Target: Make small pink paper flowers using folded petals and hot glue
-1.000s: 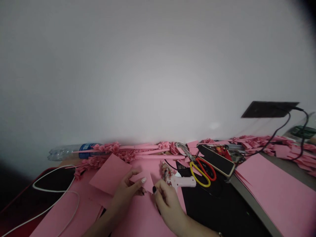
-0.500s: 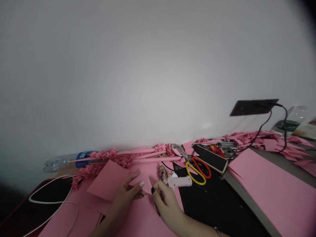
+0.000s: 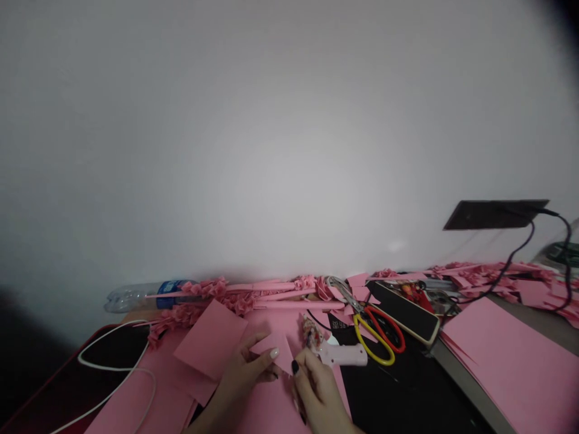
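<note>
While left hand [image 3: 242,369] pinches pink paper piece [image 3: 279,348], right hand [image 3: 320,392] grips its corner, likely steadying it; glue gun [image 3: 346,355] alongside.

Your left hand [image 3: 256,366] is in a pinch, thumb out over curled fingers, pale thumbnail showing. Left forearm [image 3: 217,407] slants in from the bottom edge. Your right hand [image 3: 320,389] is close beside it, thumb and index drawn together, other fingers curled, dark nail up front. Right wrist sits at the bottom edge.
</note>
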A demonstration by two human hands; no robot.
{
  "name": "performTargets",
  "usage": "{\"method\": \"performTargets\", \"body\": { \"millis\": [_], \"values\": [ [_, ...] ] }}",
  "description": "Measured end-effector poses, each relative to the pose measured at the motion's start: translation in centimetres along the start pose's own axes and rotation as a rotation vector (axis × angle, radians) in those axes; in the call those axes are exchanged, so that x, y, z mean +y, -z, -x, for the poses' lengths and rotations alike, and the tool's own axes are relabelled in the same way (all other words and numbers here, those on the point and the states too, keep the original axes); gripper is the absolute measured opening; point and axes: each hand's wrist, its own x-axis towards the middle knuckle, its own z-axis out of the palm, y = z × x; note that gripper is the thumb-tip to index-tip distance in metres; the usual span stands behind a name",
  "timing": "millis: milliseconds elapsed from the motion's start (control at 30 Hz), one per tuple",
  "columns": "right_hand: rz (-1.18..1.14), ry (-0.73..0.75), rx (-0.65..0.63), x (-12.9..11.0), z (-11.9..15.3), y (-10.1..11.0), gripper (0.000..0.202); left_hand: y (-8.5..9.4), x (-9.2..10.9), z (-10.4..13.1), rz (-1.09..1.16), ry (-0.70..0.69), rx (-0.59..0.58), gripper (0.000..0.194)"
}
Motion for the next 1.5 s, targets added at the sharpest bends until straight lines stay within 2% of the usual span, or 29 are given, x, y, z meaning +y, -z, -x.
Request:
{"method": "performTargets", "body": {
  "millis": [133, 267, 333, 667, 800, 867, 933, 967, 1033, 1133, 1300, 1433, 1500],
  "values": [
    [-0.084, -0.051, -0.001, -0.1, 0.2, -0.2, 0.045, -0.1, -0.1, 0.1, 0.037, -0.029, 0.000, 0.077],
    [-0.219, -0.123, 0.051, -0.5, 0.3, -0.5, 0.047, -0.4, 0.4, 0.8, 0.058, -0.021, -0.022, 0.073],
    [-0.232, -0.144, 0.015, -0.7, 0.1, -0.5, 0.048, -0.5, 0.8, 1.3, 0.070, -0.012, -0.045, 0.070],
    [-0.243, -0.088, -0.028, -0.4, -0.1, -0.6, 0.043, -0.2, 1.1, 1.5, 0.080, 0.016, -0.064, 0.067],
    [-0.047, -0.036, -0.002, -1.1, 0.0, -0.1, 0.028, -0.1, 1.1, 1.4, 0.079, 0.011, -0.037, 0.068],
    [0.176, 0.054, 0.014, -2.3, -0.1, 1.2, 0.018, -0.1, 1.2, 1.4, 0.088, 0.011, -0.015, 0.069],
    [0.493, 0.162, -0.013, -3.7, -0.3, 3.2, 0.013, -0.2, 1.3, 1.4, 0.099, 0.008, -0.001, 0.068],
    [0.624, 0.151, -0.023, -4.4, -0.3, 4.4, 0.015, -0.3, 1.4, 1.4, 0.104, 0.011, 0.000, 0.068],
    [0.827, 0.038, -0.021, -5.4, -0.4, 6.6, 0.022, -0.4, 1.6, 1.4, 0.109, 0.021, -0.010, 0.069],
    [1.023, -0.032, -0.065, -5.5, -0.2, 8.5, 0.046, -0.7, 1.9, 1.6, 0.111, 0.053, -0.022, 0.074],
    [1.132, -0.103, -0.058, -4.8, -0.2, 8.5, 0.054, -0.7, 1.7, 1.3, 0.064, 0.068, -0.025, 0.079],
    [0.991, -0.045, -0.054, -5.1, -0.2, 9.7, 0.052, -0.1, 0.3, 0.3, -0.004, 0.072, -0.033, 0.087],
    [0.946, -0.058, 0.002, -5.4, -0.1, 10.8, 0.051, 0.2, -0.4, -0.2, -0.032, 0.047, -0.026, 0.089]
  ]
}}
